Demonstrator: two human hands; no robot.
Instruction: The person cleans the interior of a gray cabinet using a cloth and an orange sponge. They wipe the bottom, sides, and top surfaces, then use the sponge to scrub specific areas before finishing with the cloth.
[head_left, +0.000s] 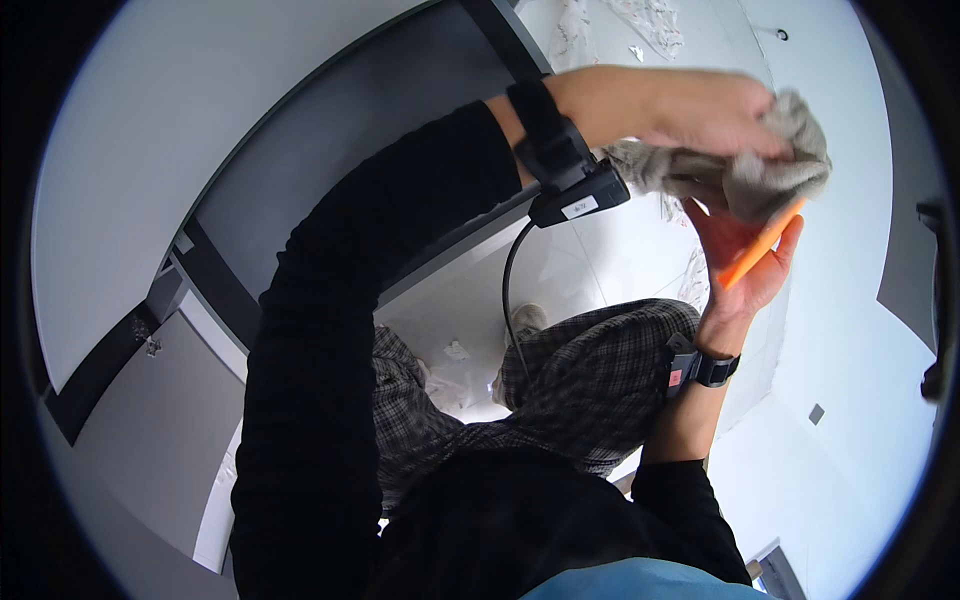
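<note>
My left hand (720, 112), blurred, reaches in from the left and grips a bunched grey cloth (780, 176). One end of the cloth hangs below the wrist. Just under it, my right hand (750, 266) is turned palm up, holding a flat orange object (761, 244) slantwise across the palm. The cloth meets the upper end of the orange object and hides part of it and some of my right fingers. What the orange object is cannot be told.
A dark grey panel with black edge strips (360, 97) stretches under my left arm, beside a large white panel (165, 97). Crumpled clear plastic wrap (652, 26) lies on the pale tiled floor (585, 255). A black cable (508, 277) runs from the left wrist device past my knee.
</note>
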